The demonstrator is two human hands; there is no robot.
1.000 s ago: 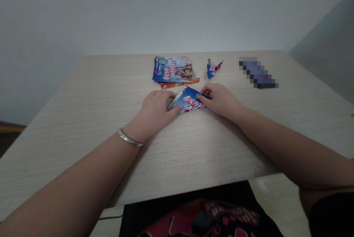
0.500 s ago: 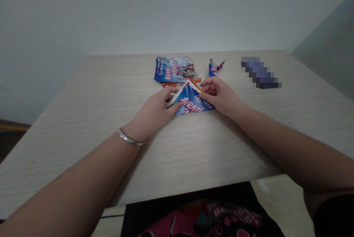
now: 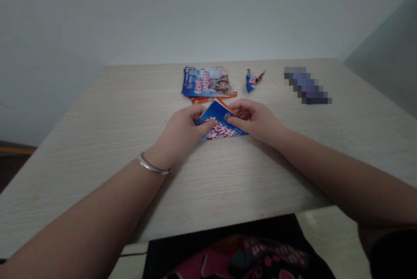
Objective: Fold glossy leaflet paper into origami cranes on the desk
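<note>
Between my hands is a folded sheet of printed paper (image 3: 221,127), blue with large white-and-red characters, its peak pointing away from me. My left hand (image 3: 187,129) pinches its left side, thumb on the front face and fingers behind. On the other side my right hand (image 3: 257,118) grips the sloping right edge, its thumb lying on the blue face. An orange strip of the paper's reverse shows along that edge. The fingertips behind the sheet are partly hidden.
Beyond my hands lies a stack of printed leaflets (image 3: 206,81), blue on top with orange below. A folded paper bird (image 3: 252,81) stands to its right. Farther right is a blurred-out dark rectangular object (image 3: 308,85). The pale wooden table (image 3: 208,183) meets a wall behind.
The paper has come slightly nearer and its peak has moved left and down. Its white border at the peak has mostly gone from view. My right hand has lowered, uncovering the bird's base.
</note>
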